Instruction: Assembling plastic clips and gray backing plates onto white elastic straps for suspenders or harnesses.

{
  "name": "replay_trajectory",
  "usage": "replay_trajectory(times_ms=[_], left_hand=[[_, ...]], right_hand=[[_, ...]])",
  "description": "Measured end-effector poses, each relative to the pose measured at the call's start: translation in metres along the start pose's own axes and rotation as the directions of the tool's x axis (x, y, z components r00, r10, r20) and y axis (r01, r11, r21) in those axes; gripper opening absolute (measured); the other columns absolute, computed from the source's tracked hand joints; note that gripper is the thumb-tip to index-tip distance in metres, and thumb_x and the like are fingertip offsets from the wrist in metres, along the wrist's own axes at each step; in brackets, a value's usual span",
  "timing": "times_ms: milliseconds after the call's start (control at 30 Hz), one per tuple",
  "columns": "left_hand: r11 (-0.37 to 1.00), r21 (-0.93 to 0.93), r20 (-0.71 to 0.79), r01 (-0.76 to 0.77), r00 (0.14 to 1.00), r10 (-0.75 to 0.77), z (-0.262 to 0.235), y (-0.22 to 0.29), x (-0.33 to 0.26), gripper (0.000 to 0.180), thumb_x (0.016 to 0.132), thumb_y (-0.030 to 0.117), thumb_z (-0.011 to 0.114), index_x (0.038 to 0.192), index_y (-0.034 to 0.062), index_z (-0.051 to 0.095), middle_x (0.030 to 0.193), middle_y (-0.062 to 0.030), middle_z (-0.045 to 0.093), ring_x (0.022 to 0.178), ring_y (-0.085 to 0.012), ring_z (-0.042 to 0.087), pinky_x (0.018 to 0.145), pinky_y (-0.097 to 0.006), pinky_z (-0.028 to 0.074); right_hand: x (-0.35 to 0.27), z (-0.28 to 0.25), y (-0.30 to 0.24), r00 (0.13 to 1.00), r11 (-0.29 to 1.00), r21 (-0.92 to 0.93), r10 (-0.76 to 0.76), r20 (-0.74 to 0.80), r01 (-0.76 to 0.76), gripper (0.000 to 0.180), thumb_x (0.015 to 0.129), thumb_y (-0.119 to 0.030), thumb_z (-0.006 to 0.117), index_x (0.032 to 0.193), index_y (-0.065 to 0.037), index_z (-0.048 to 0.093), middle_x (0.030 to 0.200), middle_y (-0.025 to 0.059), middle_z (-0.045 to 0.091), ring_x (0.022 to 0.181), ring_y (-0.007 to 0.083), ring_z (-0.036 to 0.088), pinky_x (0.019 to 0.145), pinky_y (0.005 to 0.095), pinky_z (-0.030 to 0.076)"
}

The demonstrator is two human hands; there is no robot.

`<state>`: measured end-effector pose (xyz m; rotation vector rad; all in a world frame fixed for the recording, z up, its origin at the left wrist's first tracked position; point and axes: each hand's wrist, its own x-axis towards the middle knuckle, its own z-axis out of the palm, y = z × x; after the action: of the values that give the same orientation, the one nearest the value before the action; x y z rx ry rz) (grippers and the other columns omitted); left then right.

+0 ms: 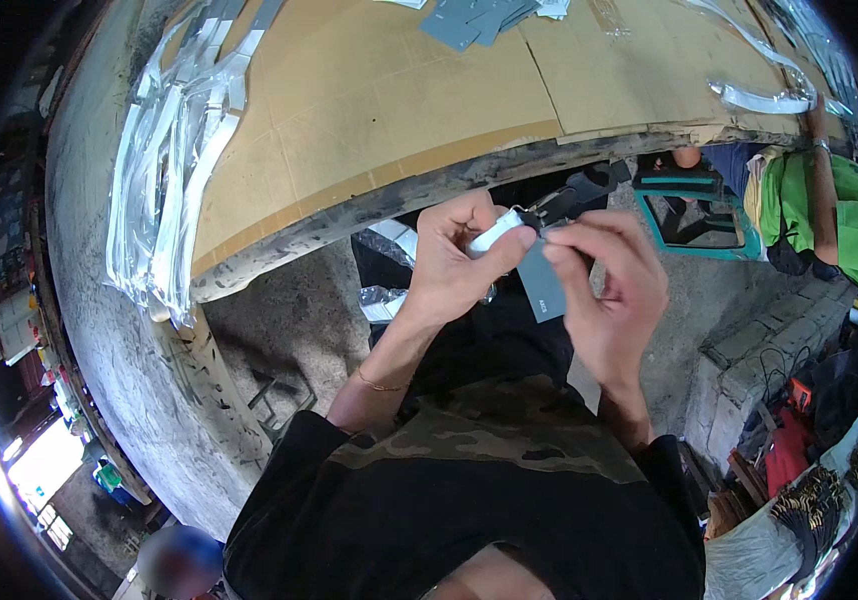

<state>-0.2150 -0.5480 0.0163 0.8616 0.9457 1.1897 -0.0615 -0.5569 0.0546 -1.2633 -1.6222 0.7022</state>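
My left hand is closed round the white-wrapped end of a belt, thumb pressed on it. A dark strap with a metal buckle extends from there to the upper right, in front of the table edge. Beside it my right hand makes a pinch with thumb and forefinger close to the buckle. What lies between those fingertips is too small to make out. A grey card tag hangs below, between the two hands. Clear-wrapped pieces rest by my lap, left of my hands.
A cardboard-covered table lies ahead, holding plastic-wrapped white belts at left and grey cards at the far edge. At right, a person in green works near a teal-framed stool. Black cords with gold ends fill a box at lower right.
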Motion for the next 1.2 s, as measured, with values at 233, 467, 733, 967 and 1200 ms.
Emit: replay_trajectory(times_ms=[233,467,733,967,1200], left_hand=[[1.000,-0.006,0.043,0.002,0.999,-0.001,0.000,0.007,0.002,0.033,0.082,0.000,0.067,0.062,0.0080,0.041,0.059,0.0045,0.048,0.051,0.0006,0.037,0.045,-0.019,0.025],[0.998,0.008,0.029,-0.062,0.998,0.062,-0.007,0.022,-0.001,0.033,0.083,0.003,0.066,0.063,0.0081,0.041,0.056,0.0044,0.048,0.045,0.0005,0.039,0.041,-0.018,0.026],[0.929,-0.055,-0.265,-0.367,0.902,0.341,-0.051,0.050,-0.045,0.033,0.081,0.008,0.070,0.064,0.0095,0.042,0.056,0.0022,0.050,0.041,-0.0014,0.041,0.036,-0.019,0.028],[0.614,-0.004,-0.732,-0.790,0.420,0.536,-0.147,0.118,-0.157,0.025,0.089,0.024,0.057,0.108,0.0094,0.051,0.069,-0.0038,0.058,0.039,-0.0079,0.044,0.035,-0.019,0.036],[0.497,0.330,-0.656,-0.802,0.184,0.732,-0.201,0.234,-0.285,0.029,0.092,0.027,0.052,0.094,-0.0007,0.060,0.044,0.0029,0.038,0.036,-0.0055,0.029,0.050,-0.021,0.031]], right_hand=[[0.024,-0.019,0.010,0.848,0.710,0.464,0.438,0.297,-0.529,0.019,0.084,-0.009,0.066,0.100,0.001,0.060,0.089,0.0009,0.058,0.086,0.0071,0.053,0.076,0.0213,0.044],[0.058,-0.012,0.000,0.819,0.731,0.429,0.313,0.482,-0.531,0.017,0.085,-0.011,0.065,0.098,0.001,0.063,0.083,0.0000,0.061,0.074,0.0059,0.055,0.068,0.0206,0.044],[0.086,0.038,-0.058,0.585,0.860,0.318,-0.028,0.811,-0.399,0.031,0.087,-0.014,0.065,0.114,-0.001,0.058,0.090,0.0025,0.062,0.082,0.0083,0.057,0.075,0.0231,0.047],[0.087,0.150,-0.005,0.187,0.920,0.271,-0.224,0.956,-0.283,0.054,0.089,-0.021,0.063,0.135,-0.005,0.041,0.109,0.0116,0.059,0.096,0.0148,0.057,0.086,0.0289,0.046],[-0.010,0.197,0.009,-0.130,0.952,0.176,-0.213,0.968,-0.252,0.062,0.087,-0.030,0.066,0.135,-0.001,0.039,0.105,0.0133,0.064,0.094,0.0183,0.063,0.080,0.0295,0.049]])
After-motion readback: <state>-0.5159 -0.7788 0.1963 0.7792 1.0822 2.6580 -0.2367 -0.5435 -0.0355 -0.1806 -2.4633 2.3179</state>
